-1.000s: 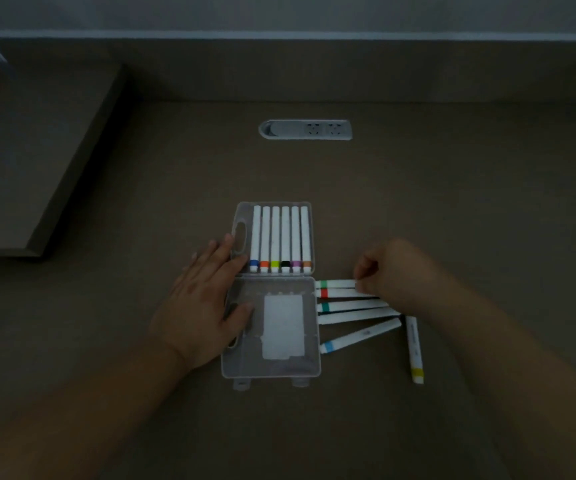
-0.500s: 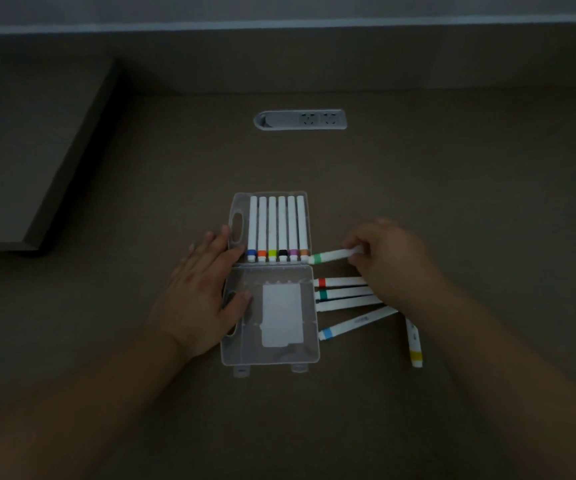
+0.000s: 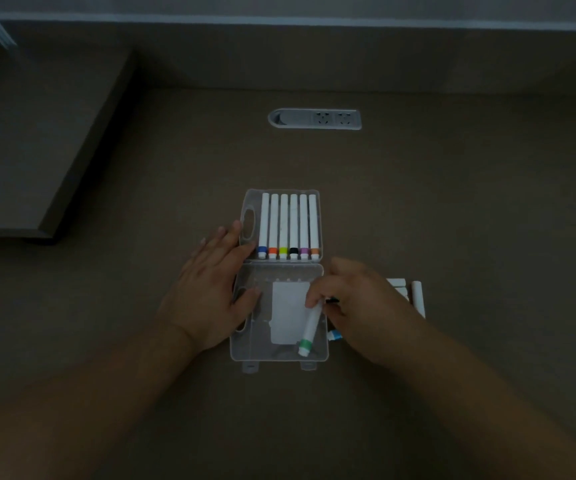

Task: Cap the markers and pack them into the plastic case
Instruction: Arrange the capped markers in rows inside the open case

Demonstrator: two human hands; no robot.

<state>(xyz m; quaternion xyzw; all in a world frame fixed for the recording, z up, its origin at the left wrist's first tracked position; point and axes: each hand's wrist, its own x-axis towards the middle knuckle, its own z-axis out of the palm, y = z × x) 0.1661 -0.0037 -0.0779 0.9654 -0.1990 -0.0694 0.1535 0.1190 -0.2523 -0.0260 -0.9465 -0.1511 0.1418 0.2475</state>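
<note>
A clear plastic case [image 3: 281,355] lies open on the brown desk, hinge across its middle. Its far half holds several capped white markers [image 3: 288,226] side by side, coloured bands toward me. My left hand [image 3: 212,289] rests flat on the case's left edge, thumb on the near half. My right hand [image 3: 359,306] pinches a green-banded white marker [image 3: 310,330] over the right side of the near half, green end toward me. More white markers [image 3: 406,294] lie on the desk to the right, mostly hidden by my right hand.
A grey socket strip [image 3: 315,118] is set into the desk behind the case. A raised dark shelf block [image 3: 37,140] fills the far left. A white label [image 3: 288,313] sits inside the near half of the case.
My right hand lifted the green-banded marker from the pile on the right, swung it left and turned it lengthwise over the near half of the case. My left hand stayed put.
</note>
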